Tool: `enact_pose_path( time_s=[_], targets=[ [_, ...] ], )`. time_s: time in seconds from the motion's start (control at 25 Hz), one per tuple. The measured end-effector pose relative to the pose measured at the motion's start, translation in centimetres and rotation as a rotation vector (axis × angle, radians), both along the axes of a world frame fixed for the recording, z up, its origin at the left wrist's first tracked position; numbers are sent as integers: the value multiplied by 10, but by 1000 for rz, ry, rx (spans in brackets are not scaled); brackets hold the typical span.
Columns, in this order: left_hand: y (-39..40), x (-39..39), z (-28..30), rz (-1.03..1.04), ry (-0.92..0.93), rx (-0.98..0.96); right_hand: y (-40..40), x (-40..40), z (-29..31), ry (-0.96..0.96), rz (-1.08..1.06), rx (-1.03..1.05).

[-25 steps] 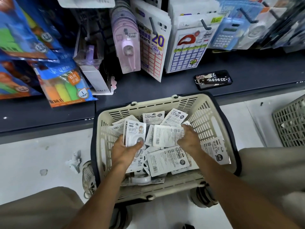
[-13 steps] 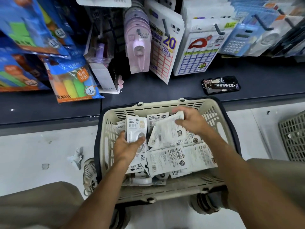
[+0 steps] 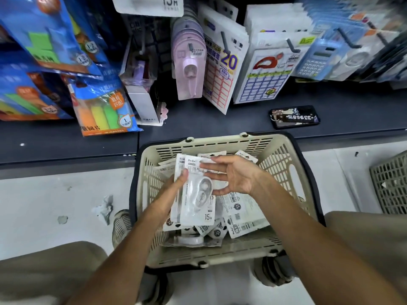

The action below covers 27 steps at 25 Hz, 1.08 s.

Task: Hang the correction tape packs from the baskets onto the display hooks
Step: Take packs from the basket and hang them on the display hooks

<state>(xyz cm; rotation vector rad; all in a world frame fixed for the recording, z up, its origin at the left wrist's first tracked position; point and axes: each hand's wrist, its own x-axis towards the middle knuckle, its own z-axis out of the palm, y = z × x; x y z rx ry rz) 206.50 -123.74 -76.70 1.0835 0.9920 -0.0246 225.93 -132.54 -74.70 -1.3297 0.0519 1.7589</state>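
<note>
Your left hand (image 3: 176,188) pinches a small stack of white carded correction tape packs (image 3: 195,194) upright above the beige slotted plastic basket (image 3: 284,159), long axis toward the hooks, while your right hand's spread fingers (image 3: 211,176) seemingly steady its right edge.

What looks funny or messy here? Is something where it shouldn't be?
A phone with a key tag on it lies flat on the dark shelf, among goods that hang. A crumpled scrap lies on the floor left of the basket. The correction tape packs inside are heaped every which way.
</note>
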Motion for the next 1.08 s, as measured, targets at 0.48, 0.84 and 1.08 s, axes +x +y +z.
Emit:
enact_pose_path(
  time_s=[0.48,0.84,1.08],
  targets=[
    [4,-4,-32,58,235,210,-76,-16,-87,-1402,1194,-45],
    [12,-8,-32,-52,266,248,14,10,5,-1035,1018,188],
    [4,-14,-16,-29,67,-247,4,-18,-4,-1002,575,308]
  ],
)
